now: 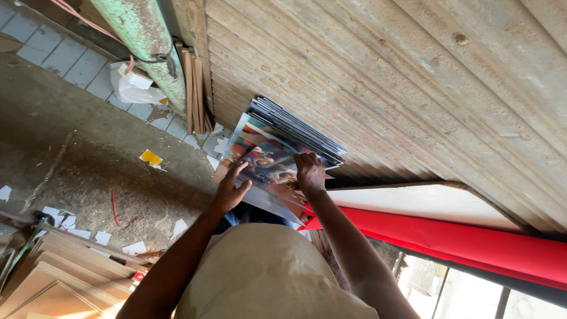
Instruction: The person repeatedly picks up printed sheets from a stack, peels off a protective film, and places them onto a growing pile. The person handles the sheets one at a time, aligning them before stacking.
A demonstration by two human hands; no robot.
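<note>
Together, left hand (229, 190), right hand (309, 172) flat on print stack (277, 142), corrugated shutter (413, 88) just behind

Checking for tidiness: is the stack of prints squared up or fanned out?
Fanned out: the stack of prints shows stepped edges under the left hand and right hand.

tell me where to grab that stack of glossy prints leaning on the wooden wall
Judging by its pose, grip the stack of prints by its free near edge, where the left hand and right hand already rest. The far edge is fanned against the planks.
</note>
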